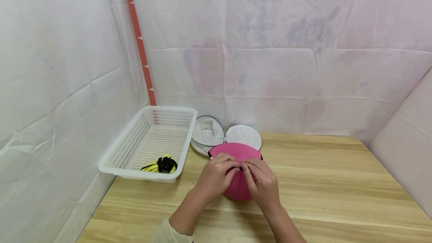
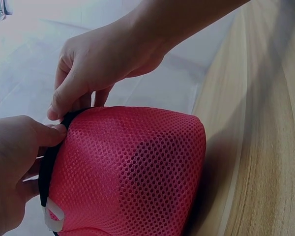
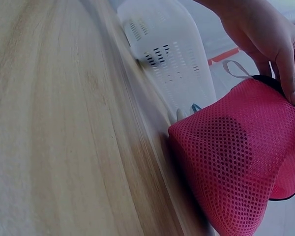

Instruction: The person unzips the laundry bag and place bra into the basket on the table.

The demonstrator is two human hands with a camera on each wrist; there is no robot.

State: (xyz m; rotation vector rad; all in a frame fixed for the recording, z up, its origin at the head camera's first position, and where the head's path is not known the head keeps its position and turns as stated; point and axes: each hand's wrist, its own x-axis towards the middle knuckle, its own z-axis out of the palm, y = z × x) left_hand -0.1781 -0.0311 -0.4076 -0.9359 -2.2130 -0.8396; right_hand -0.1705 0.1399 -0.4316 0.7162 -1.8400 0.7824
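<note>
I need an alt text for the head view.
A left hand and right hand pinch the edge of a pink bag at a wooden table. Left, a white basket holds a black and yellow item.

In the head view, the left hand (image 1: 214,175) and right hand (image 1: 264,185) cover the middle of the pink mesh bag (image 1: 236,150), which itself hides the near edges of two white mesh pieces (image 1: 243,136). The front wall of the basket (image 1: 135,174) conceals the bottom of a yellow-and-black bundle (image 1: 166,165), its kind unclear. A dark patch (image 3: 223,145) within the mesh cannot be identified. Both wrist views crop the bag and left hand; faint wall markings (image 1: 307,31) are too blurred to read.
</note>
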